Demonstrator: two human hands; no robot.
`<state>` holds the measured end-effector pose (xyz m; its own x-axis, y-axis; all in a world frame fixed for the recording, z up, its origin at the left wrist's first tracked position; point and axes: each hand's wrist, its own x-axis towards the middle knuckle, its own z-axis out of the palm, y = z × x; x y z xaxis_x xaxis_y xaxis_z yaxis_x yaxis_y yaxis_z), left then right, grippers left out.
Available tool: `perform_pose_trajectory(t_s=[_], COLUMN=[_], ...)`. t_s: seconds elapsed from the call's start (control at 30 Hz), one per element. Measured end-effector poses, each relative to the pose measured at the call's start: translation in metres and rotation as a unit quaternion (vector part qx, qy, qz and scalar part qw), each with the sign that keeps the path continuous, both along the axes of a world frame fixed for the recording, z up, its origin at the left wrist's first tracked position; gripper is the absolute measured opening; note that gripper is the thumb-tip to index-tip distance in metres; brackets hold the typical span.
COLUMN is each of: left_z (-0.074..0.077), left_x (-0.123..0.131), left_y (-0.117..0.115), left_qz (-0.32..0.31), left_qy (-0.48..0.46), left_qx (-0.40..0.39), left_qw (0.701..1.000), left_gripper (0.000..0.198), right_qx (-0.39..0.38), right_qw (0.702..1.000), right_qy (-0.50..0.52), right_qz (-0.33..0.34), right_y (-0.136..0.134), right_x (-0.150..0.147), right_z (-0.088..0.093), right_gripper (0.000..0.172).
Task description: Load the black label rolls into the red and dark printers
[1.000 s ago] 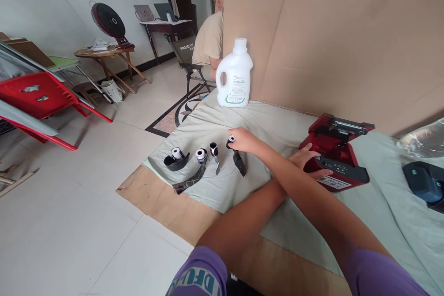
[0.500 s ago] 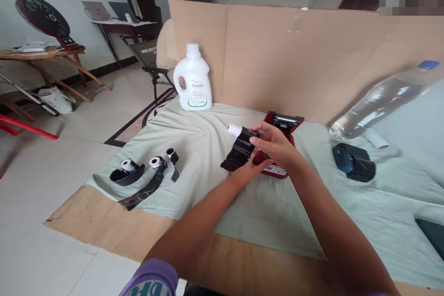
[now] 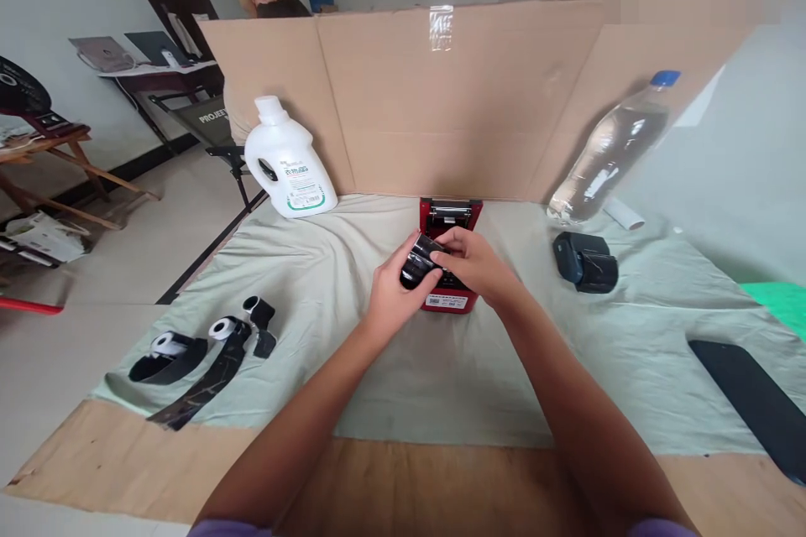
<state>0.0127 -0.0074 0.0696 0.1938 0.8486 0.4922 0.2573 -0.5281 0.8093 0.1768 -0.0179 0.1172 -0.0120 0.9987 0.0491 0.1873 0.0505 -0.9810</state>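
Note:
In the head view, a roll of black paper (image 3: pixel 418 263) is held between my two hands, its strip wound close around it. My left hand (image 3: pixel 396 289) is closed around the roll from the left and below. From the right, my right hand (image 3: pixel 479 268) grips the roll's edge with thumb and fingers. Just behind them sits a small red printer (image 3: pixel 468 303) with its lid raised and a label on the front. My hands hide much of its inside.
Several black rolls, such as one with a long loose strip (image 3: pixel 211 377), lie at left. A white jug (image 3: pixel 295 172) and a clear bottle (image 3: pixel 620 147) stand by the cardboard screen (image 3: pixel 434 101). A black device (image 3: pixel 584 263), a white tube (image 3: pixel 623 214) and a phone (image 3: pixel 749 398) are at right.
The loose strip that hung from the roll is now wound close around it. My left hand has moved from below the roll to around its left side. The view has turned.

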Motion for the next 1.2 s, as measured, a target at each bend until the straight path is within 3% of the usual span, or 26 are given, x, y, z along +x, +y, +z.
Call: perform_pose_trajectory(t_s=[0.1,0.2,0.5,0.73,0.93,1.03,1.2], left_z=[0.001,0.002,0.003,0.001,-0.016,-0.029,-0.046], left_x=[0.009,0.012,0.008,0.013,0.014,0.014,0.014], left_y=[-0.006,-0.005,-0.004,-0.015,-0.024,-0.023,-0.014], left_qz=[0.084,0.148,0.186,0.152,0.030,0.001,0.009], left_qy=[0.087,0.128,0.229,0.281,0.286,0.279,0.263], left_qx=[0.031,0.042,0.067,0.103,0.217,0.268,0.329], left_qw=[0.992,0.980,0.953,0.942,0.933,0.922,0.907], left_gripper=[0.072,0.058,0.045,0.074,0.056,0.052,0.031], right_qx=[-0.008,-0.002,0.035,0.057,0.007,0.008,0.012], right_qw=[1.000,1.000,0.982,0.928,0.868,0.863,0.863], right_qy=[-0.006,-0.018,-0.184,-0.364,-0.497,-0.506,-0.505], right_qz=[-0.005,0.001,-0.026,-0.049,-0.006,-0.004,-0.012], right_y=[0.002,0.002,-0.008,0.019,0.039,0.041,0.044], right_x=[-0.005,-0.008,-0.018,0.023,0.041,0.033,0.028], right_z=[-0.005,-0.009,-0.002,0.006,-0.010,-0.017,-0.027], right_gripper=[0.017,0.015,0.008,0.019,0.034,0.035,0.031])
